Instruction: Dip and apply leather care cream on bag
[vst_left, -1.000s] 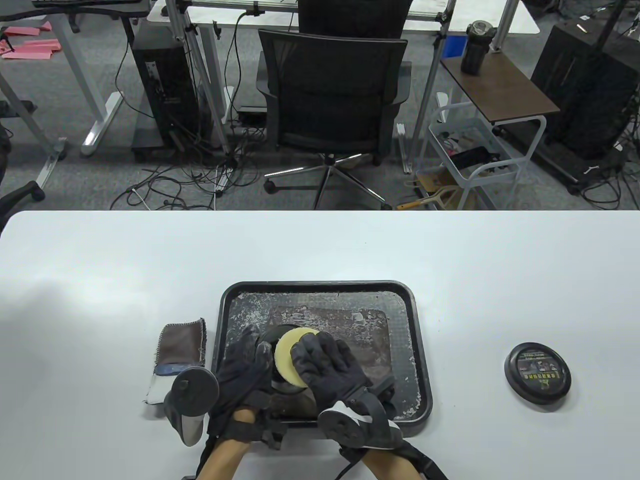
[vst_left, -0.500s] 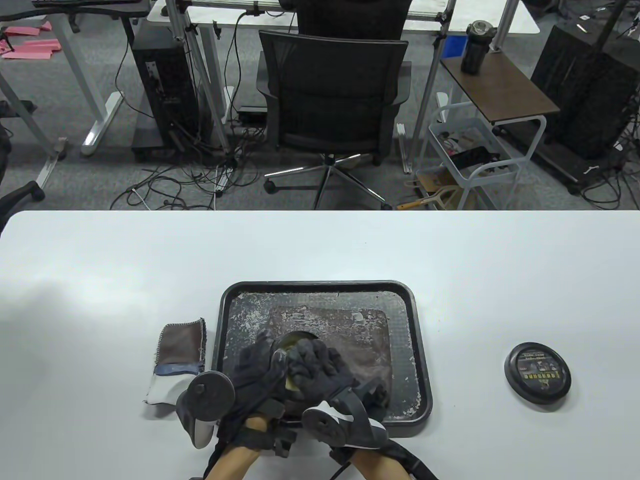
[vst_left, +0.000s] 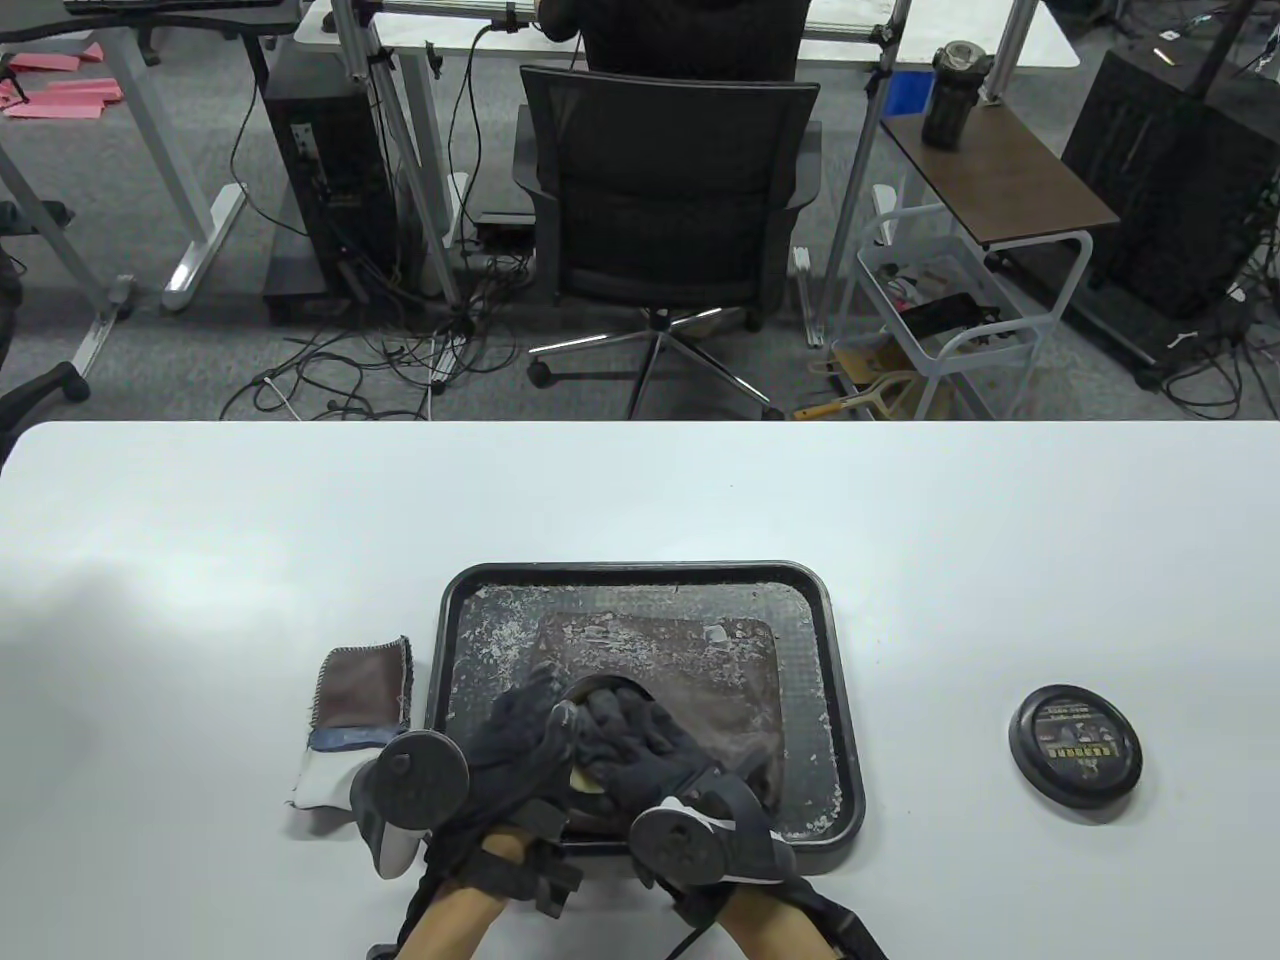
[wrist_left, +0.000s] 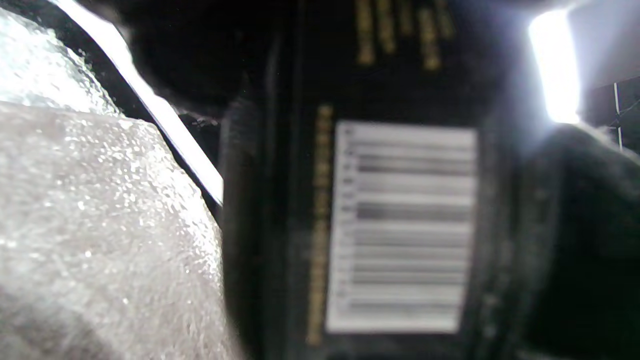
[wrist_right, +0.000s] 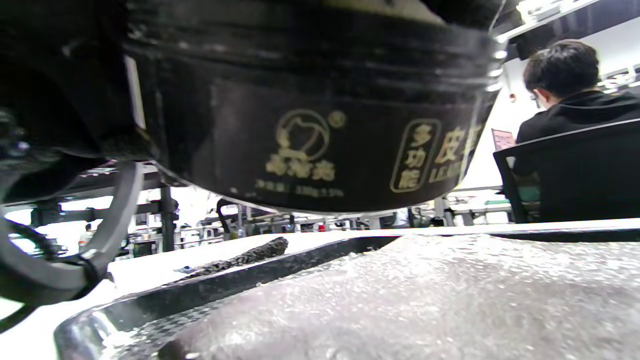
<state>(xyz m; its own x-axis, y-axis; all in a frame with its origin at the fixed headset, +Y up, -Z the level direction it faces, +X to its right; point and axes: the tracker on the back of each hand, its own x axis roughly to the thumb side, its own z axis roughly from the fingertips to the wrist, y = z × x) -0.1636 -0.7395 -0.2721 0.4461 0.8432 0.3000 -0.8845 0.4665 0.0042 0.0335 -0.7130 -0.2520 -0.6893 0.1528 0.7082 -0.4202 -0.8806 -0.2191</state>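
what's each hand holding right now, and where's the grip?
Left hand grips the black cream jar by its side wall, lifted above the tray. Right hand presses the yellow sponge into the jar's mouth; exact finger placement hidden.

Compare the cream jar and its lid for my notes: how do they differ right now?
The jar is held up off the tray between both hands; the lid lies flat on the table, untouched, far to the right. The jar is open, with a sponge inside. Both are round and black with printed labels.

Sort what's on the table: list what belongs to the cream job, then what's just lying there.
In the job: cream jar, yellow sponge, leather bag in the tray, left hand, right hand.
Lying about: jar lid, folded cloth.
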